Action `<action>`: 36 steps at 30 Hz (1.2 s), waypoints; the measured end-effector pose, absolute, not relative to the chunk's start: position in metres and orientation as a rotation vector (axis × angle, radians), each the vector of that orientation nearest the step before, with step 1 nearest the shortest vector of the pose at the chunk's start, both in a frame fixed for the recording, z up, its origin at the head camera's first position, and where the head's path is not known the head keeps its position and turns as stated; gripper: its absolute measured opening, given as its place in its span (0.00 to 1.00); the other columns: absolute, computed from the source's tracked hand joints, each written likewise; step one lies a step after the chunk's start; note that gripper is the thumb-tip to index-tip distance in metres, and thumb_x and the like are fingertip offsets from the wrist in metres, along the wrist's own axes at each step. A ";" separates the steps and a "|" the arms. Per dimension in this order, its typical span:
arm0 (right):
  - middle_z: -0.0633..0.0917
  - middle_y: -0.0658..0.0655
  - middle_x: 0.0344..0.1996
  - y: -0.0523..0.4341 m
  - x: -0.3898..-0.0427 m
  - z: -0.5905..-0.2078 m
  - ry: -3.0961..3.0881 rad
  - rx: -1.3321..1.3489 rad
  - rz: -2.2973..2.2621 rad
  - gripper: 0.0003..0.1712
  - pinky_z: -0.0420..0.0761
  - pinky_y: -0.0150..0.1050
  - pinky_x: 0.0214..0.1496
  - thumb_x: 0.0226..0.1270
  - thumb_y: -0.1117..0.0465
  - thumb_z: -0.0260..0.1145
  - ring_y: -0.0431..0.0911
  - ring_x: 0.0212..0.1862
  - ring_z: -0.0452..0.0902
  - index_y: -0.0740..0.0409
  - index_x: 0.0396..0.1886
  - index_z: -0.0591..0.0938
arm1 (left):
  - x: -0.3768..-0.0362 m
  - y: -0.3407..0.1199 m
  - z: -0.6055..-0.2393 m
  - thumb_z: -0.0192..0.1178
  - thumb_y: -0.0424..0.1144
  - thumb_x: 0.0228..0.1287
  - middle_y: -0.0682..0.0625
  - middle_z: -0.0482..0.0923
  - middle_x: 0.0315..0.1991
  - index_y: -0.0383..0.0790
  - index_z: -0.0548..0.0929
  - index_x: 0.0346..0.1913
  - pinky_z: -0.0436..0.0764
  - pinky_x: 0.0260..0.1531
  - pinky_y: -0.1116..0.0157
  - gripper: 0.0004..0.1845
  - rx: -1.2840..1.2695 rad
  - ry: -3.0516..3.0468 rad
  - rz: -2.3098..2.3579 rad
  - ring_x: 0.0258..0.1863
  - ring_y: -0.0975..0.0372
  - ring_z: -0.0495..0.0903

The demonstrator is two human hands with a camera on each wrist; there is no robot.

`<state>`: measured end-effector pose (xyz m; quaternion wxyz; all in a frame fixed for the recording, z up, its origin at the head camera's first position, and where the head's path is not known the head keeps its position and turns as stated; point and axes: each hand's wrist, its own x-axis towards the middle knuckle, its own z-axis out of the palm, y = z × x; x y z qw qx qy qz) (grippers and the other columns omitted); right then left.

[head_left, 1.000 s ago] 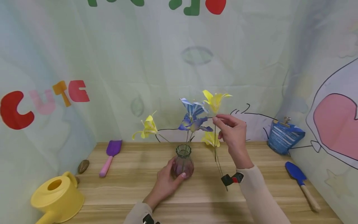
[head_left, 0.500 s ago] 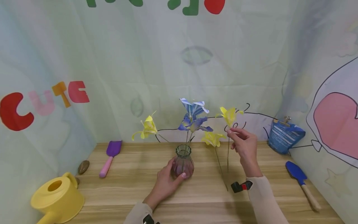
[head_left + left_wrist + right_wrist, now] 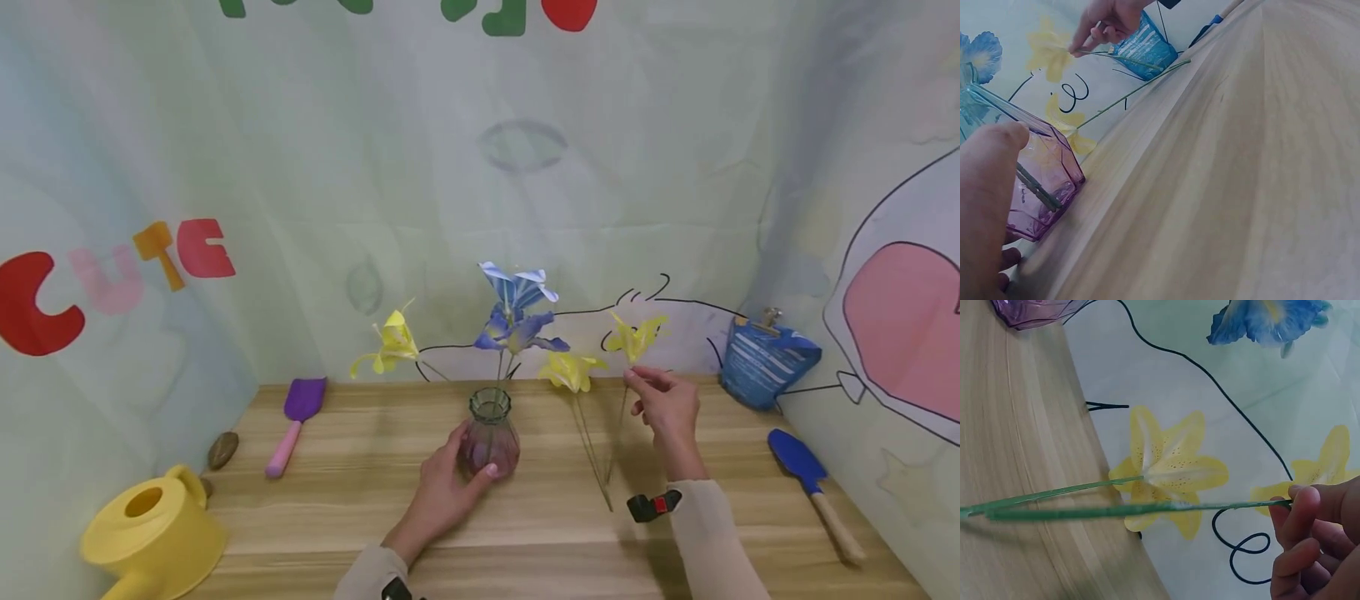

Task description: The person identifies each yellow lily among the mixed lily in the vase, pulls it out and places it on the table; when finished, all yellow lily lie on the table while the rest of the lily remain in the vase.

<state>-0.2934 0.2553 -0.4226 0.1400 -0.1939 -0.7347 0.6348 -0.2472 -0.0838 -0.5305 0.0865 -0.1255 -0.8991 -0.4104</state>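
My left hand (image 3: 453, 492) grips the body of a ribbed glass vase (image 3: 495, 450), green at the neck and pinkish purple below, on the table. A light blue flower (image 3: 517, 287) and a violet-blue flower (image 3: 517, 332) stand in it, their stems visible through the glass. To the right, my right hand (image 3: 669, 410) pinches the green stem (image 3: 1222, 505) of a yellow lily (image 3: 636, 337) just below its bloom, the stem slanting down toward the table. Beside it is a second yellow lily (image 3: 572, 372), its stem reaching toward the table's front.
Another yellow lily (image 3: 395, 340) leans left of the vase. Further left are a purple shovel (image 3: 303, 400), a brown stone (image 3: 222, 450) and a yellow watering can (image 3: 161, 533). On the right are a clipped blue bag (image 3: 768, 367) and a blue trowel (image 3: 797, 458). Printed cloth (image 3: 300, 167) hangs behind.
My right hand has moved right and down with its yellow lily, away from the vase and past the second lily. My left hand has stayed on the vase.
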 end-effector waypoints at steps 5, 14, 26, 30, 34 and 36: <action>0.90 0.40 0.28 0.256 -0.297 -0.429 -2.159 -0.582 1.825 0.20 0.71 0.29 0.17 0.73 0.57 0.75 0.36 0.17 0.79 0.63 0.58 0.89 | -0.248 -0.087 -0.529 0.64 0.62 0.71 0.31 0.74 0.75 0.41 0.63 0.83 0.68 0.75 0.30 0.46 -0.388 -2.653 -1.212 0.74 0.34 0.74; 0.95 0.52 0.37 0.264 -0.301 -0.441 -2.273 -0.607 1.754 0.18 0.73 0.31 0.20 0.72 0.56 0.75 0.38 0.19 0.81 0.63 0.54 0.90 | -0.249 -0.086 -0.526 0.64 0.62 0.71 0.32 0.75 0.75 0.41 0.64 0.83 0.67 0.75 0.30 0.46 -0.399 -2.646 -1.215 0.74 0.36 0.75; 0.91 0.44 0.27 0.269 -0.307 -0.462 -2.324 -0.629 1.742 0.17 0.73 0.31 0.21 0.73 0.59 0.74 0.36 0.19 0.81 0.66 0.54 0.90 | -0.248 -0.084 -0.526 0.64 0.61 0.71 0.32 0.75 0.76 0.40 0.64 0.83 0.66 0.75 0.31 0.46 -0.386 -2.659 -1.199 0.74 0.36 0.75; 0.90 0.43 0.26 0.269 -0.308 -0.467 -2.331 -0.635 1.748 0.17 0.73 0.31 0.20 0.72 0.60 0.74 0.36 0.18 0.81 0.67 0.53 0.90 | -0.247 -0.084 -0.527 0.65 0.61 0.71 0.32 0.75 0.76 0.40 0.64 0.82 0.67 0.75 0.30 0.45 -0.384 -2.656 -1.207 0.74 0.36 0.75; 0.90 0.42 0.25 0.268 -0.308 -0.471 -2.323 -0.651 1.768 0.17 0.72 0.31 0.19 0.71 0.59 0.74 0.37 0.18 0.80 0.66 0.53 0.90 | -0.248 -0.084 -0.528 0.64 0.61 0.72 0.33 0.75 0.76 0.41 0.64 0.82 0.66 0.75 0.30 0.45 -0.385 -2.655 -1.212 0.74 0.37 0.75; 0.89 0.41 0.23 0.268 -0.309 -0.472 -2.320 -0.664 1.782 0.18 0.71 0.31 0.19 0.71 0.59 0.74 0.36 0.18 0.80 0.66 0.54 0.90 | -0.248 -0.083 -0.529 0.64 0.61 0.71 0.33 0.75 0.76 0.41 0.64 0.82 0.66 0.75 0.30 0.45 -0.386 -2.656 -1.213 0.75 0.37 0.75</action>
